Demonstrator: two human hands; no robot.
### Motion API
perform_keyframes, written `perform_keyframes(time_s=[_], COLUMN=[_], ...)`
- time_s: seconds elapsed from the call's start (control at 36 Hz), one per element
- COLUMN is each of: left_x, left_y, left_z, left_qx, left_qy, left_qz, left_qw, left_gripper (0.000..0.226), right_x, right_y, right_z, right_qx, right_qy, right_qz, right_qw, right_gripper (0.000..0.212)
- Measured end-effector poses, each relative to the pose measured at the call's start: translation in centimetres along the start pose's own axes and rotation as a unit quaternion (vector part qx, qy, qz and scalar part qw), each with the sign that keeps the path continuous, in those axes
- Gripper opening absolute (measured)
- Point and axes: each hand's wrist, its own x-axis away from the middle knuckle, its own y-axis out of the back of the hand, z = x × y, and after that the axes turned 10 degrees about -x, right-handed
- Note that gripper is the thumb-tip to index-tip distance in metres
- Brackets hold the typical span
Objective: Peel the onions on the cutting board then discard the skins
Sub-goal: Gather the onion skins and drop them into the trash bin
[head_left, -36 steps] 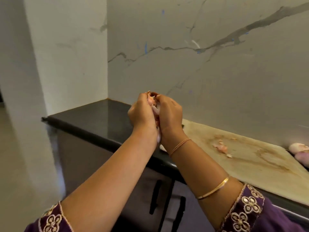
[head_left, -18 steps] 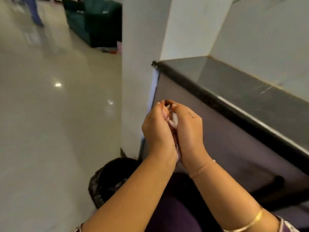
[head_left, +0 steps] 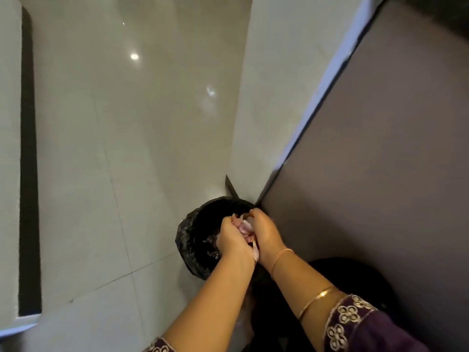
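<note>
Onion skins point(head_left: 244, 228): a pale pink-purple papery bundle, sandwiched between both grips above the bin's mouth, on its cabinet side. One strip trails down between the wrists, toward the bin's near rim.
Left grip point(head_left: 232, 241): fingers curled round the bundle on the side over the middle of the bin, back of the hand facing up.
Right grip point(head_left: 265, 231): fingers curled onto the same bundle from the side of the bin nearest the cabinet panel point(head_left: 380, 161). Neither grip has begun to part.
Bin point(head_left: 195, 240): lined with a black bag, standing on the pale tiled floor point(head_left: 101, 174) against the foot of the panel. Its inside is too dark to tell what it holds.
Step in hand: judged to be the discard, with the skins carried over the bin and about to be let go.
Doing it well: papery skins drift, so both grips would best sink closer to the mouth and shift toward the bin's middle before parting. Opening the palms downward, then rubbing them together, should shed any damp pieces that cling.
Watch for: the trailing strip hangs close to the near rim and could fall outside the bin, between it and the panel.
Onions and cutting board: not in view.
</note>
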Motion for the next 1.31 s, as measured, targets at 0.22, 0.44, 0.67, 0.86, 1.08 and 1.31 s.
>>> perform_keyframes(time_s=[0.22,0.44,0.67,0.86,1.08,1.31], left_x=[-8.2,-11.6,-11.2,0.4,15.9,32.4], left_y=[2.5,2.3,1.3,-3.8,-7.2,-7.2], left_z=[-0.2,0.2,0.9,1.5,3.4,8.1], left_qx=[0.055,0.044,-0.069,-0.22,-0.173,-0.061], left_qy=[0.046,0.007,-0.046,-0.209,-0.372,-0.433], left_qz=[-0.054,-0.127,-0.152,-0.044,0.126,0.365], left_qw=[0.996,0.991,0.985,0.952,0.903,0.822], left_gripper=[0.04,0.036,0.063,0.024,0.02,0.025], right_x=[-4.2,-5.0,-3.5,1.8,15.7,30.6], right_y=[-1.4,-2.1,-1.1,1.2,6.8,14.2], right_z=[-2.0,-1.3,0.5,4.3,10.1,12.2], right_qx=[-0.027,-0.095,-0.061,-0.061,-0.168,-0.164], right_qy=[-0.115,-0.112,-0.083,0.07,0.281,0.499], right_qz=[0.03,0.018,0.026,0.016,0.097,0.097], right_qw=[0.993,0.989,0.994,0.996,0.94,0.846], right_gripper=[0.049,0.038,0.017,0.018,0.02,0.022])
